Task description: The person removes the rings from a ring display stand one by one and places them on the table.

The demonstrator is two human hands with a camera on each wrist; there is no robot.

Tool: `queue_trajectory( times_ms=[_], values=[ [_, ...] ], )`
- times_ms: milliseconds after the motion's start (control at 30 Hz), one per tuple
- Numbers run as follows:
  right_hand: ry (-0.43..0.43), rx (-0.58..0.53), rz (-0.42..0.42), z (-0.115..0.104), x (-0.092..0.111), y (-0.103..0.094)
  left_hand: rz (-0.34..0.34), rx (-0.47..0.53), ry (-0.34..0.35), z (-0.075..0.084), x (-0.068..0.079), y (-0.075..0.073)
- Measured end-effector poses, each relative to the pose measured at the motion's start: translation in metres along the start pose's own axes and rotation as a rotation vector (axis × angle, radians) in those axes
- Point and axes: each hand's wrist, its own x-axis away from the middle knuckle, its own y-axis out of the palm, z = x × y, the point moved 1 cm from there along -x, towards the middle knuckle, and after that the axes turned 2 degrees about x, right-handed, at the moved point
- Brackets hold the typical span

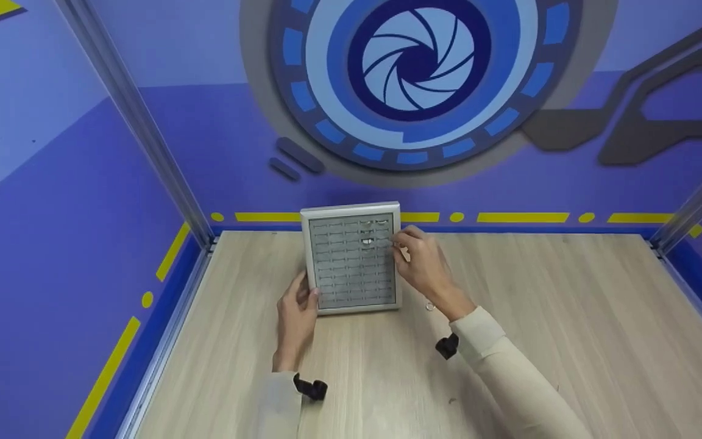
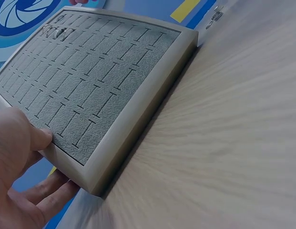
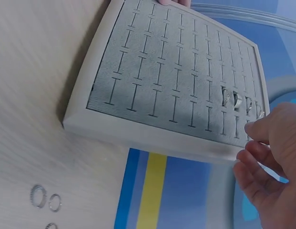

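A ring display tray (image 1: 356,262) with a pale frame and a grey slotted pad stands tilted up on the table. My left hand (image 1: 297,317) grips its lower left edge, thumb on the front and fingers behind, as the left wrist view shows. Several silver rings (image 3: 237,100) sit in slots near the tray's upper right. Close to that corner is my right hand (image 1: 424,259), its thumb and bent fingers at the right edge of the pad. Whether a ring is between those fingertips is hidden.
Loose rings (image 3: 38,196) lie on the wooden table (image 1: 540,317), right of the tray; one ring (image 1: 430,306) shows beside the right wrist. Behind the tray rises a blue and purple wall (image 1: 205,140) with a round printed emblem. Metal posts (image 1: 138,116) stand at the corners.
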Motion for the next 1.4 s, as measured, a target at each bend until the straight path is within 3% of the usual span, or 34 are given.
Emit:
queue_trajectory(
  times_ms=[600, 1100, 1400],
  values=[
    [-0.070, 0.039, 0.093, -0.006, -0.022, 0.004, 0.029, -0.012, 0.025, 0.001, -0.003, 0.000],
    [-0.068, 0.066, 0.079, -0.009, -0.037, 0.019, 0.040, 0.002, 0.002, -0.001, -0.002, -0.001],
    [-0.039, 0.106, 0.074, -0.007, -0.037, 0.017, 0.025, -0.007, 0.011, 0.000, -0.002, 0.002]
  ],
)
